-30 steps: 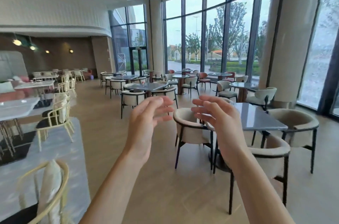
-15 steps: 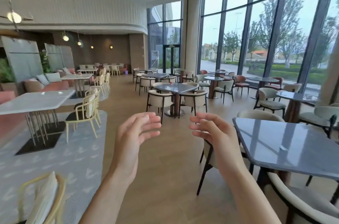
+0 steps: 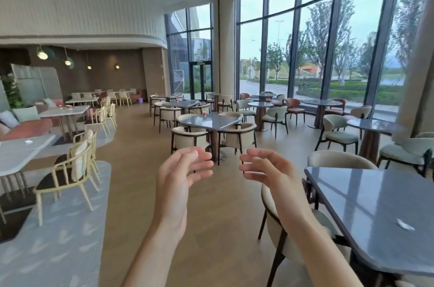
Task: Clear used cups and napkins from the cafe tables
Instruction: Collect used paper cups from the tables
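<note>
Crumpled napkin (image 3: 405, 224) on grey table (image 3: 366, 211), near right, right of and apart from right hand (image 3: 270, 170). Left hand (image 3: 180, 174) and right hand raised mid-air, fingers loosely curved, both holding nothing. Red cup (image 3: 204, 113) on table ahead (image 3: 216, 121), well beyond hands.

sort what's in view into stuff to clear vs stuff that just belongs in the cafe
To clear:
- napkin on the grey table at right
- red cup on the middle table
- napkin on white table at left
- small red cups on the far left table, too small to be sure

Stays:
- chairs
- cushions
- pillar

Left hand and right hand hold nothing.
</note>
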